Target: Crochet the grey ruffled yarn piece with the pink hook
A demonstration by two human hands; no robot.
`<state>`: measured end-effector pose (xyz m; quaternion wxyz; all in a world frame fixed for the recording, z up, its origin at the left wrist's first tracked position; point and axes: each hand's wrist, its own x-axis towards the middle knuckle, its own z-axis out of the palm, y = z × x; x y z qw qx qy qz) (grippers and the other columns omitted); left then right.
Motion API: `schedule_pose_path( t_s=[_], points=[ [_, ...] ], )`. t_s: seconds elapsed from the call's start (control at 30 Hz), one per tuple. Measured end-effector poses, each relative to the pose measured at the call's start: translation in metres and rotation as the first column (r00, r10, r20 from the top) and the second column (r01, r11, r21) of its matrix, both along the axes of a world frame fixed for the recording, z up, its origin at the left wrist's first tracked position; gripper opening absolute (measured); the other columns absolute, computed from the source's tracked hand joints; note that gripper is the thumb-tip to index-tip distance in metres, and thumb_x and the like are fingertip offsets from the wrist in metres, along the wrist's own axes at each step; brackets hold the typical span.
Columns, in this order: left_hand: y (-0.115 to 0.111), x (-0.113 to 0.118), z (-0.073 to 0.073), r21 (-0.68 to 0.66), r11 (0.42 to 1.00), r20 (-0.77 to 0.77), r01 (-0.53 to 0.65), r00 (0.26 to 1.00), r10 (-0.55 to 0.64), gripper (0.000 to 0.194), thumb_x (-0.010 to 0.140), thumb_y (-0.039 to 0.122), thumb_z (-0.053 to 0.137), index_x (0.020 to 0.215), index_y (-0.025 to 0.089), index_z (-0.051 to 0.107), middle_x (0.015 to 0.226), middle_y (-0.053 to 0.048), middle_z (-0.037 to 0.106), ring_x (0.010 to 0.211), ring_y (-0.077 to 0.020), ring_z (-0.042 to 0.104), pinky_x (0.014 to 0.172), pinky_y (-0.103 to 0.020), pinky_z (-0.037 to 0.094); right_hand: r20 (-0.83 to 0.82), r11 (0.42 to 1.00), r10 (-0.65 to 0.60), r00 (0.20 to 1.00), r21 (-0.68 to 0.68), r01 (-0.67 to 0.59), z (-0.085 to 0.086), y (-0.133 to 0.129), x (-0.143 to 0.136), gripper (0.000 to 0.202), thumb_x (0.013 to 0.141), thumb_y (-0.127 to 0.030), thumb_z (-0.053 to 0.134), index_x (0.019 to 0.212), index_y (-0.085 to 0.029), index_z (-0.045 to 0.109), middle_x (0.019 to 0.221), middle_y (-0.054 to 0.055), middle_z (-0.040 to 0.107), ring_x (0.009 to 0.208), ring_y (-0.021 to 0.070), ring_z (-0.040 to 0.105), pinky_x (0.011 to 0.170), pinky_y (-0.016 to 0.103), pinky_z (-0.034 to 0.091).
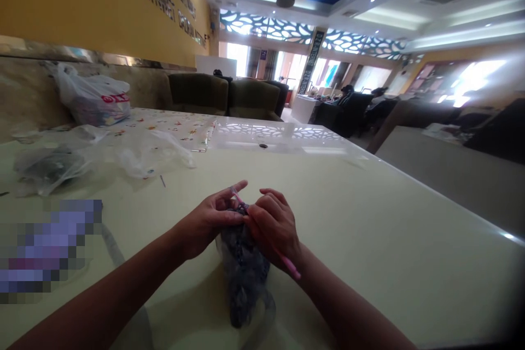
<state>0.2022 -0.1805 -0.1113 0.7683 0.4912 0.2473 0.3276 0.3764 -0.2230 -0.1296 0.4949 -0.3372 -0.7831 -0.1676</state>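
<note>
Both hands meet over the table at the lower middle of the head view. My right hand [273, 224] is closed around a pink crochet hook [292, 267], whose handle end sticks out below the palm. The hook's other end reaches toward my left hand [217, 210], which pinches the upper edge of a dark grey, fuzzy piece of crochet work [241, 279]. My left index finger is stretched up, with a strand of yarn seemingly around it. The crochet work hangs below the hands toward the table's near side; its top is partly hidden by fingers.
On the left lie a clear plastic bag [57, 167] with something dark inside, another crumpled bag [151, 153] and a blurred-out purple item [53, 246]. A full white bag [96, 98] stands farther back. Armchairs [254, 99] line the far table edge; people sit in the background.
</note>
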Motion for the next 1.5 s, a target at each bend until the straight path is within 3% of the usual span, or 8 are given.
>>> schedule_pose_path(
  t_s=[0.1, 0.17, 0.4, 0.63, 0.8, 0.97, 1.23, 1.5],
  points=[
    [0.006, -0.006, 0.004, -0.048, 0.995, 0.025, 0.089, 0.996, -0.088, 0.082, 0.068, 0.013, 0.080, 0.143, 0.028, 0.050, 0.085, 0.000, 0.063, 0.080, -0.0138, 0.059, 0.080, -0.027, 0.044, -0.047, 0.980, 0.153, 0.987, -0.119, -0.158, 0.005, 0.003, 0.008, 0.012, 0.096, -0.021, 0.054, 0.085, -0.019, 0.059, 0.077, 0.001, 0.056, 0.071, 0.0139, 0.053, 0.085, 0.034, 0.051],
    [0.008, -0.008, 0.006, -0.045, 0.994, 0.025, 0.100, 0.995, -0.099, 0.083, 0.068, 0.012, 0.079, 0.143, 0.031, 0.049, 0.086, 0.001, 0.063, 0.081, -0.0138, 0.059, 0.080, -0.027, 0.044, -0.043, 0.974, 0.172, 0.984, -0.141, -0.176, 0.007, 0.004, 0.011, 0.011, 0.096, -0.021, 0.054, 0.086, -0.019, 0.060, 0.076, 0.001, 0.057, 0.071, 0.0139, 0.053, 0.086, 0.035, 0.050],
    [0.006, -0.006, 0.007, 0.024, 1.000, -0.034, 0.011, 0.999, -0.010, 0.078, 0.070, 0.010, 0.078, 0.140, 0.031, 0.053, 0.084, 0.003, 0.060, 0.079, -0.0104, 0.057, 0.076, -0.022, 0.043, 0.088, 0.998, 0.062, 0.994, -0.021, -0.061, 0.007, 0.005, 0.012, 0.010, 0.093, -0.018, 0.054, 0.085, -0.020, 0.060, 0.070, -0.001, 0.054, 0.065, 0.0121, 0.049, 0.088, 0.036, 0.051],
    [0.002, -0.001, 0.006, -0.151, 0.984, 0.112, 0.093, 0.991, -0.077, 0.076, 0.064, 0.010, 0.078, 0.137, 0.017, 0.056, 0.085, -0.002, 0.067, 0.081, -0.0162, 0.063, 0.080, -0.028, 0.047, 0.077, 0.993, -0.008, 0.997, 0.117, -0.001, -0.003, 0.002, 0.006, 0.009, 0.091, -0.014, 0.058, 0.097, -0.020, 0.059, 0.076, 0.000, 0.058, 0.069, 0.0138, 0.053, 0.093, 0.041, 0.052],
    [0.000, -0.001, 0.007, -0.212, 0.968, 0.185, 0.133, 0.978, -0.094, 0.077, 0.066, 0.009, 0.074, 0.139, 0.018, 0.052, 0.090, -0.005, 0.071, 0.080, -0.0171, 0.066, 0.081, -0.031, 0.049, -0.246, 0.967, 0.199, 0.948, -0.107, -0.231, -0.004, -0.002, 0.004, 0.010, 0.092, -0.016, 0.057, 0.099, -0.022, 0.062, 0.086, 0.003, 0.061, 0.083, 0.0173, 0.061, 0.080, 0.034, 0.054],
    [0.010, -0.007, 0.007, -0.183, 0.974, 0.211, 0.134, 0.973, -0.095, 0.079, 0.068, 0.011, 0.071, 0.143, 0.018, 0.047, 0.095, -0.007, 0.073, 0.082, -0.0185, 0.067, 0.084, -0.033, 0.050, -0.378, 0.891, 0.237, 0.895, -0.282, -0.355, 0.008, -0.003, 0.013, 0.010, 0.092, -0.015, 0.059, 0.093, -0.022, 0.067, 0.089, 0.003, 0.062, 0.088, 0.0170, 0.063, 0.080, 0.032, 0.053],
    [0.019, -0.011, 0.006, -0.072, 0.997, 0.106, 0.030, 0.994, -0.022, 0.074, 0.063, 0.010, 0.075, 0.134, 0.018, 0.058, 0.081, -0.001, 0.065, 0.081, -0.0172, 0.064, 0.075, -0.027, 0.046, 0.055, 0.968, 0.195, 0.979, -0.171, -0.184, 0.025, 0.000, 0.022, 0.009, 0.089, -0.012, 0.061, 0.087, -0.019, 0.065, 0.074, 0.000, 0.059, 0.072, 0.0143, 0.054, 0.089, 0.039, 0.052],
    [0.014, -0.012, 0.011, -0.075, 0.993, 0.081, 0.096, 0.993, -0.090, 0.077, 0.065, 0.010, 0.075, 0.138, 0.024, 0.055, 0.086, -0.001, 0.065, 0.080, -0.0156, 0.062, 0.076, -0.027, 0.046, 0.072, 0.970, 0.193, 0.979, -0.163, -0.180, 0.027, -0.001, 0.021, 0.008, 0.090, -0.013, 0.060, 0.085, -0.019, 0.063, 0.074, 0.001, 0.060, 0.072, 0.0142, 0.055, 0.083, 0.035, 0.052]
  ],
)
